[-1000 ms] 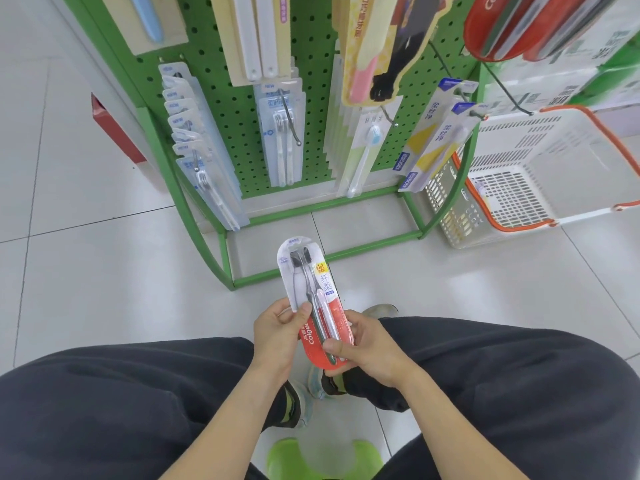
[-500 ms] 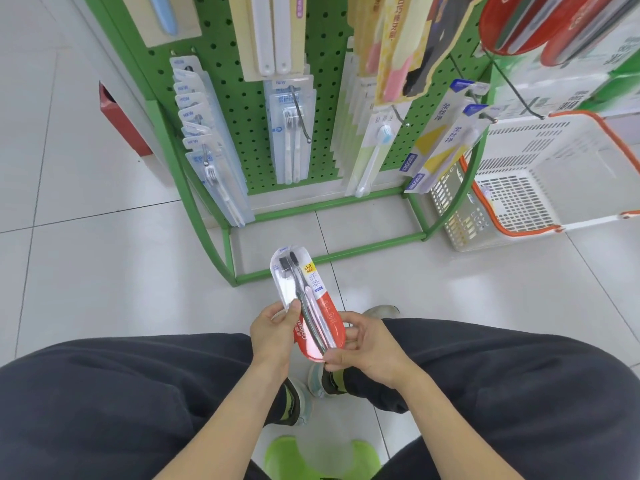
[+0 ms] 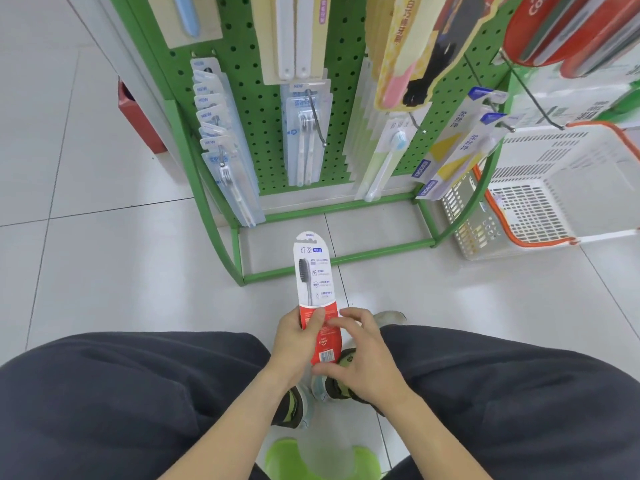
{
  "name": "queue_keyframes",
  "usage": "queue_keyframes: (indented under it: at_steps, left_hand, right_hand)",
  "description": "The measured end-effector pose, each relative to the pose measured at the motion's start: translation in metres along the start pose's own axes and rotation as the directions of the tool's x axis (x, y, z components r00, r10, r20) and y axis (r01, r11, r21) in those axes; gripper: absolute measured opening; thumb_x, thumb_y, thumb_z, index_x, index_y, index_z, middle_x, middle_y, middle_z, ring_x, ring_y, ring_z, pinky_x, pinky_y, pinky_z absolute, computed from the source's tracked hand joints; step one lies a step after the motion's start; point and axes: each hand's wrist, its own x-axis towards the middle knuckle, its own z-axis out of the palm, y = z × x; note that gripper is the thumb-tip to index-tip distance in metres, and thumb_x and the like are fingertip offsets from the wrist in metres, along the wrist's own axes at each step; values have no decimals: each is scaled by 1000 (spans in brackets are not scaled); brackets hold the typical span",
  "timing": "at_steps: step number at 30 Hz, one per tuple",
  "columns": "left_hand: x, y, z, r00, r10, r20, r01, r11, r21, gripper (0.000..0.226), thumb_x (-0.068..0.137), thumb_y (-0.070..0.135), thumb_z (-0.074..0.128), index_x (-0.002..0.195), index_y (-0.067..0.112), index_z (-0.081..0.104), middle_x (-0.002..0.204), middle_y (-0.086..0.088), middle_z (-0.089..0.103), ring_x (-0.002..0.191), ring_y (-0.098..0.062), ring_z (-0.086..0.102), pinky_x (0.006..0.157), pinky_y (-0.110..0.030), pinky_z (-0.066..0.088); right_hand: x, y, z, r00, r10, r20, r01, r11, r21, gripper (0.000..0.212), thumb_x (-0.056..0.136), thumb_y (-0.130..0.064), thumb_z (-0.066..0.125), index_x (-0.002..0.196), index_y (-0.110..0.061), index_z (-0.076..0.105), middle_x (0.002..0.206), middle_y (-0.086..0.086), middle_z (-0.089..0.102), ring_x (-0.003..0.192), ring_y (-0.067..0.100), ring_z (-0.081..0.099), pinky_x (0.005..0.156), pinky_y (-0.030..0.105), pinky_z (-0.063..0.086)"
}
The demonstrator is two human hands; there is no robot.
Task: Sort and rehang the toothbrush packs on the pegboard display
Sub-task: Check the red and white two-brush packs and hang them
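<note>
Head view: toothbrush pack (image 3: 314,282) stands upright from left hand (image 3: 294,344) grip.

Toothbrush pack (image 3: 316,289) now flipped to its printed back, standing more upright in front of the green rack (image 3: 346,161), left hand (image 3: 297,341) gripping its red lower part, right hand (image 3: 360,358) loosened beside it

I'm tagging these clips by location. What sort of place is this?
Most likely a shop aisle: a green pegboard display hung with toothbrush packs, a white shopping basket on the tiled floor, and another retail pack held in the left hand.
</note>
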Motion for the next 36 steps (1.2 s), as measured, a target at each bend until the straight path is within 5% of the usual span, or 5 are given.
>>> queue_keyframes:
  at_steps: [5,10,23,32,36]
  left_hand:
    - [1,-4,-4,998,59,-35,-58,998,29,17,94,28,69,111,27,67,104,0,76,84,-13,75,65,-21,57]
    - [-1,-2,1,977,108,183,-141,973,182,44,92,48,56,132,29,53,120,7,71,101,-12,72,84,-28,60]
    - [-10,-11,3,867,-144,476,8,961,276,32,102,22,58,134,25,57,123,0,72,112,-21,70,100,-43,55]
    - [-6,-11,4,895,-128,427,-153,811,564,38,103,32,55,141,32,49,136,9,61,112,-9,60,90,-21,48]
    - [-4,-17,2,900,-155,408,-145,776,614,39,103,33,56,141,34,49,137,7,62,118,-13,62,101,-33,51]
  right_hand:
    - [3,-2,-8,992,125,37,-129,979,156,68,64,-33,97,114,-43,51,120,-15,55,93,0,65,78,18,55]
    - [6,0,-17,947,312,-70,-276,907,319,83,61,-22,99,118,-28,40,95,3,67,50,11,63,49,26,50]
    - [18,11,-43,866,379,-325,-165,832,530,21,83,-21,83,92,-9,68,80,1,76,73,13,75,57,22,56]
    - [14,4,-40,856,417,-305,-269,864,427,49,92,-62,51,75,-18,66,61,-11,67,58,-1,62,52,14,44]
    - [18,6,-40,830,492,-261,-405,855,324,43,81,-63,72,74,-21,69,66,-7,72,61,4,69,58,26,56]
